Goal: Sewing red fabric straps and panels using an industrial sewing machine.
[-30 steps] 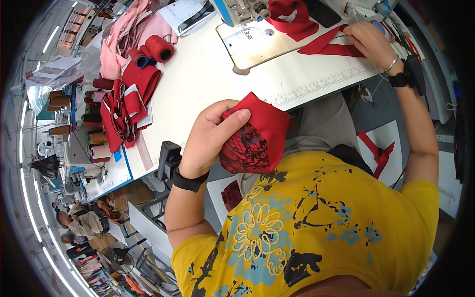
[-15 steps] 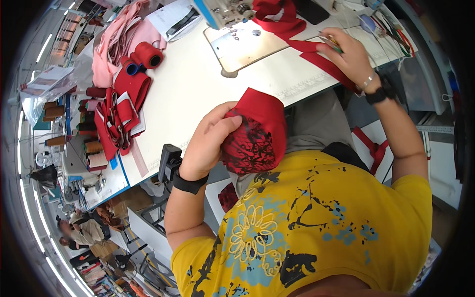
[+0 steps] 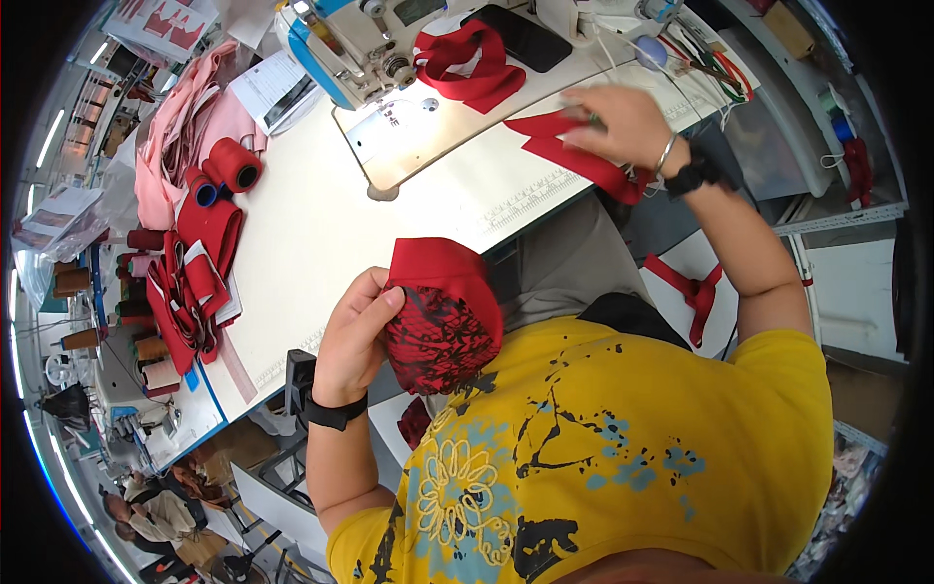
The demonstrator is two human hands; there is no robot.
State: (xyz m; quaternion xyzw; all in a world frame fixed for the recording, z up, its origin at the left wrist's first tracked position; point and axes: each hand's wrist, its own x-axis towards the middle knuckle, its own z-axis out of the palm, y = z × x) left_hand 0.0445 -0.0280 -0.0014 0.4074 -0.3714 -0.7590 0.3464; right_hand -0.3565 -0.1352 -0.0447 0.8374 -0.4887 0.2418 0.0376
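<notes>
Head view: left hand [image 3: 352,336] is pinching the red-and-black patterned fabric piece [image 3: 443,336] at its edge, thumb on top, before the yellow shirt [image 3: 623,438]. Right hand [image 3: 626,127] is curling around a small, mostly hidden object [image 3: 592,119], its fingers lying over a red strip [image 3: 592,171] at the white table [image 3: 302,204].

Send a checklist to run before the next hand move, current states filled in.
1. Left hand has a grip on the red-and-black patterned fabric piece: ok, thumb pressed on top.
2. Fabric piece clear of the sewing machine: ok, held apart from it.
3. Bed plate lit: ok, bright around the needle area.
4. Right hand empty: cannot tell, something small and greenish shows at the fingers.
5. Red fabric strip below that hand fully on the white sewing table: not ok, one end passes the front edge.
</notes>
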